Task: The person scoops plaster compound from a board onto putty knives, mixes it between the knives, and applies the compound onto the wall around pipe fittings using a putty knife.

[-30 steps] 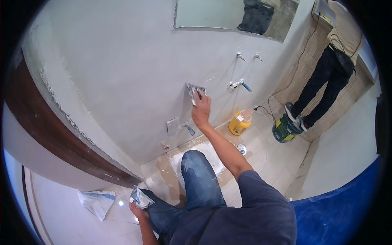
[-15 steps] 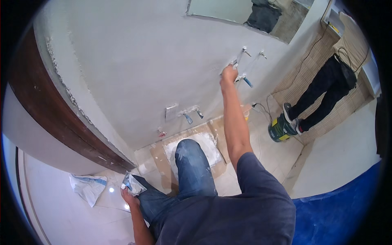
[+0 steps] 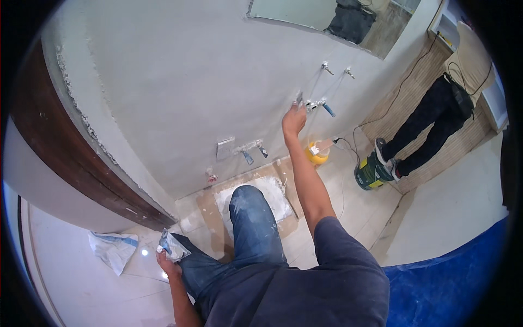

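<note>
My right arm stretches forward to the grey plastered wall (image 3: 180,82). At the wall, my right hand (image 3: 295,119) is closed round a putty knife (image 3: 299,98); only part of its metal blade shows. Just right of that hand, a pipe fitting with a blue cap (image 3: 328,109) juts from the wall. Low by my left thigh, my left hand (image 3: 169,264) grips a broad, putty-smeared metal trowel (image 3: 175,248). The trowel's handle is mostly hidden by my fingers.
A mirror-like panel (image 3: 294,12) is set high in the wall. Lower down are a switch-box opening (image 3: 225,147) and more capped pipes (image 3: 248,158). Stained cardboard (image 3: 218,218) lies under my knee. At right, a co-worker (image 3: 436,120) stands on a green bucket (image 3: 372,171), near a yellow tub (image 3: 317,155).
My right hand has moved down and slightly left along the wall with the putty knife, uncovering the yellow tub. My left hand still holds the trowel in about the same place.
</note>
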{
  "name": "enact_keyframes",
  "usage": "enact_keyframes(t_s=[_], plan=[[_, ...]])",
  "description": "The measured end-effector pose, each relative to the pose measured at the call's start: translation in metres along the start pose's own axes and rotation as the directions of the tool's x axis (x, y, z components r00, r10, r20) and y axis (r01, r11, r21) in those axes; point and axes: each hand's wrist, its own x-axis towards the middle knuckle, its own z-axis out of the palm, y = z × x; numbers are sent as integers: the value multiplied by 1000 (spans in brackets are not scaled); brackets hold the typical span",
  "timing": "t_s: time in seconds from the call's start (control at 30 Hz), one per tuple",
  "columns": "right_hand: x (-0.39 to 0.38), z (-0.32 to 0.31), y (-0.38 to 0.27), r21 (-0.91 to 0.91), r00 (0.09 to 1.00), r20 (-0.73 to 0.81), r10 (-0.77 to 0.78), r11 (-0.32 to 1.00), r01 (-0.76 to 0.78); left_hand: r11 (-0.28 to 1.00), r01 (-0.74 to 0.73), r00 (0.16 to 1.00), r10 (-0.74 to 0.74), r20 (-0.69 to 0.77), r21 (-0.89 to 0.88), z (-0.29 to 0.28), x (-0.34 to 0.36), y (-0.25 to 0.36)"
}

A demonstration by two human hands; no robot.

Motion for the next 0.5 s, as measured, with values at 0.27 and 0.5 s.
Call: enact_keyframes(t_s=[0.27,0.5], plan=[[-46,60,-49,-272,923,-159,-350,914,300,999,24,1000,-24,18,24,7,8,-12],[-65,28,16,79,999,24,23,997,-25,1000,11,1000,-11,-14,-10,-4,5,-4]])
